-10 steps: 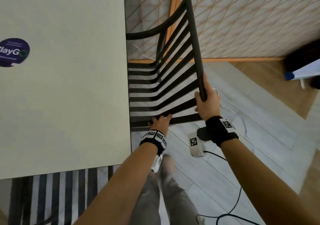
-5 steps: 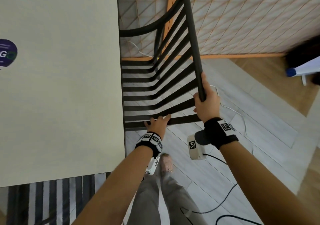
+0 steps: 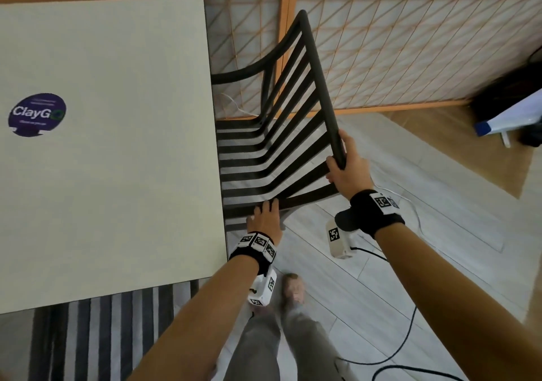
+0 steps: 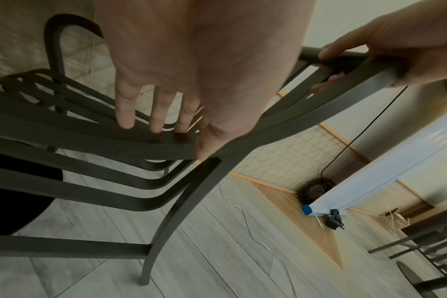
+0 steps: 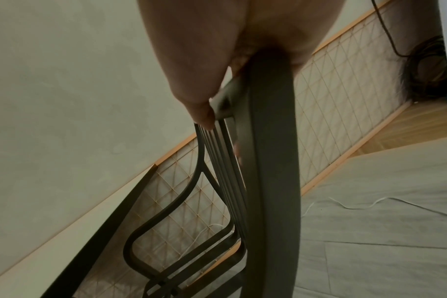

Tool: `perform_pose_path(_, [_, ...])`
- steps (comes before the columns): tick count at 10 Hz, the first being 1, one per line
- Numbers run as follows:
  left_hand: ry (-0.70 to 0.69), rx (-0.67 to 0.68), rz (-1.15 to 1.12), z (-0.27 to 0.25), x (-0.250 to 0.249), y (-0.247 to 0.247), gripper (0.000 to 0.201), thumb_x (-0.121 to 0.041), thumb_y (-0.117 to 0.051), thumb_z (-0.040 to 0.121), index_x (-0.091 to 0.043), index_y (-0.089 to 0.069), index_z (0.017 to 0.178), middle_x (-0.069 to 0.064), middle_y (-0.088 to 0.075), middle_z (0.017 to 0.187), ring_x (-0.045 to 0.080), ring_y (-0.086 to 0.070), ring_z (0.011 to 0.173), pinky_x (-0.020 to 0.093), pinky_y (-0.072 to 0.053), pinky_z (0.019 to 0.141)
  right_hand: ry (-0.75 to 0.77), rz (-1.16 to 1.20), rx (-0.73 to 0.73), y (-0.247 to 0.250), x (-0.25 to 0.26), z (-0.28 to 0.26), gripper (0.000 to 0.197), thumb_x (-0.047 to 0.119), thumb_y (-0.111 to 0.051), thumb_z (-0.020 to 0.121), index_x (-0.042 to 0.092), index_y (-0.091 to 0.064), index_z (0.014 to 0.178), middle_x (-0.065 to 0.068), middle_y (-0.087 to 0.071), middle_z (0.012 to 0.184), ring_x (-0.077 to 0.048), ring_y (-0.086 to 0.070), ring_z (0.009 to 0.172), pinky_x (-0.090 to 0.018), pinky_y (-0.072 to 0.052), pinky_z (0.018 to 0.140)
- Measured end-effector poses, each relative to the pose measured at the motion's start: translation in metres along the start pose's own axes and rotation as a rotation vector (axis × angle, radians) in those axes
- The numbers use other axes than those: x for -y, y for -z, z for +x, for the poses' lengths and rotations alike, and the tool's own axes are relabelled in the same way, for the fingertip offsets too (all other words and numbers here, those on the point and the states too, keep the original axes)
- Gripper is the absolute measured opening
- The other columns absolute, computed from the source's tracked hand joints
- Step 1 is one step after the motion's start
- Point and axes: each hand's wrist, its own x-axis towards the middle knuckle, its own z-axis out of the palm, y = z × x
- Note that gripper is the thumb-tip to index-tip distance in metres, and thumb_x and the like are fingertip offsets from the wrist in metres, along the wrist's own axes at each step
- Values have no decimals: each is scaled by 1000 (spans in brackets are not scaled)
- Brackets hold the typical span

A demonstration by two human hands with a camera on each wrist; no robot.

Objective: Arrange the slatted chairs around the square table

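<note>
A black slatted chair (image 3: 264, 157) stands against the right edge of the cream square table (image 3: 117, 175), its seat tucked partly under the top. My right hand (image 3: 343, 169) grips the near end of the chair's top back rail (image 5: 270, 161). My left hand (image 3: 265, 215) lies on the near side of the seat, with straight fingers (image 4: 156, 113) spread over a slat. The left wrist view also shows the right hand (image 4: 396, 40) wrapped round the rail. A second slatted chair (image 3: 88, 336) sits pushed under the table's near edge.
A wooden lattice screen (image 3: 410, 58) runs along behind the chair and table. White (image 3: 410, 204) and black (image 3: 396, 351) cables trail over the grey floor to my right. A white board with a blue end (image 3: 510, 119) and a dark cable coil lie far right.
Both hands keep their places on the chair, which stays against the table's right edge. My head has swung so more of the table and screen shows. My foot has stepped forward.
</note>
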Motion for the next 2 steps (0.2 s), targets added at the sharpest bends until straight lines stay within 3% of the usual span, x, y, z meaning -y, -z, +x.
perform_pose_path(1, [-6,-27,23,-18,3,6,74,-20,-62,84,-16,-20,145,12,-32,148,35,-34,134,55,-41,103,22,-32,-3,10,4,-14,49,20,-52,95,26,-34,140,-12,-66,105,-15,-63,69,-24,-51,60])
perform_pose_path(2, [-1,-81,5,-37,4,14,76,-18,-66,81,-16,-21,143,13,-33,147,35,-35,132,54,-42,102,48,-34,-19,23,20,-29,43,21,-51,96,22,-39,138,-15,-64,119,-23,-63,87,-31,-51,71])
